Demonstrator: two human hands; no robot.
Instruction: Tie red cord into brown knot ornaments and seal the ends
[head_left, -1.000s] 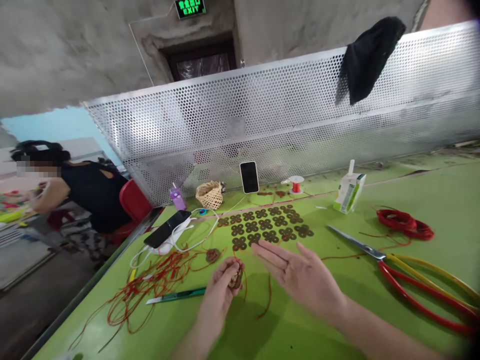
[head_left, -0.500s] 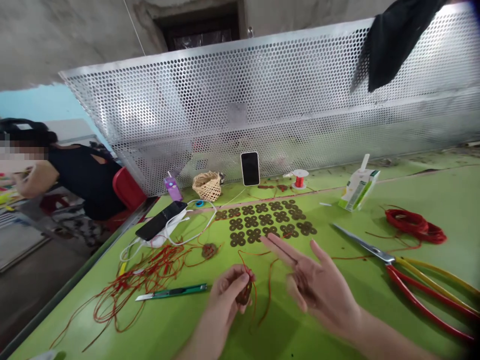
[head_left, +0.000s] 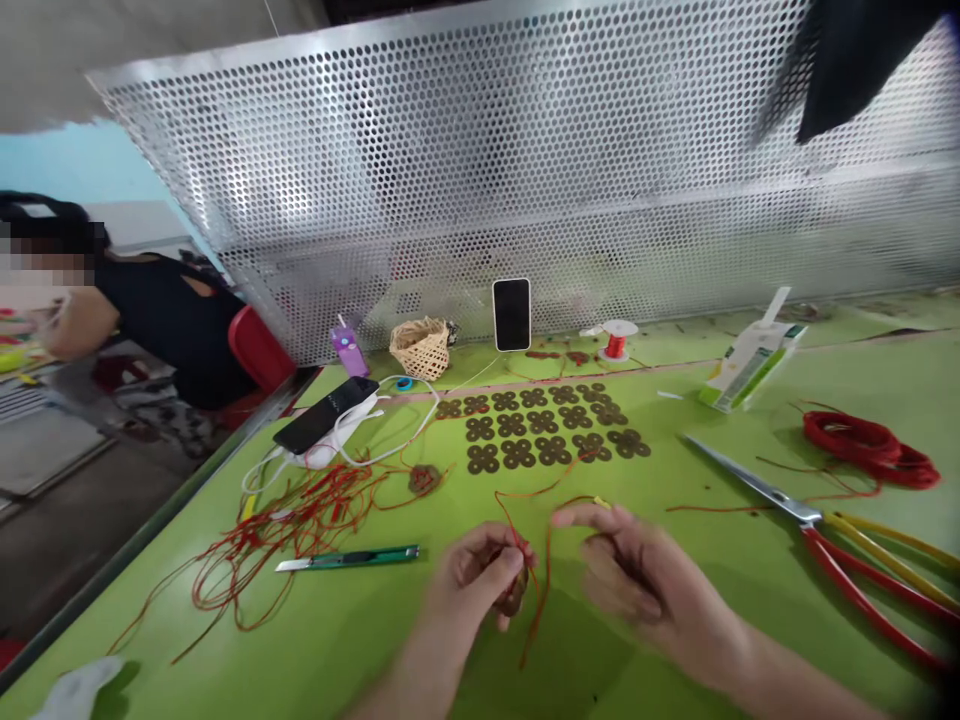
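Pinched in my left hand [head_left: 484, 580] is a small bundle of dark round coins [head_left: 513, 598] bound with red cord [head_left: 523, 545]; the fingers partly cover it. Loose cord ends rise and hang from the bundle. To its right, my right hand [head_left: 645, 575] points its index finger leftward, the other fingers loosely curled and somewhat blurred. A strand of red cord [head_left: 548, 570] passes by that fingertip; I cannot tell if they touch. Beyond both hands, dark four-lobed coin clusters [head_left: 541, 422] lie in rows on the green table [head_left: 360, 640].
Left lie a green utility knife [head_left: 360, 558], tangled red cords [head_left: 300, 530] and a phone [head_left: 326, 415] with white cable. Scissors [head_left: 795, 510], a red cord coil [head_left: 862, 445] and a drink carton [head_left: 754, 365] are right. A basket [head_left: 420, 350] stands before the perforated panel [head_left: 562, 200].
My right hand has gone from two outstretched fingers to one pointing finger with the rest curled. My left hand keeps the coin bundle. The camera view has tilted down slightly.
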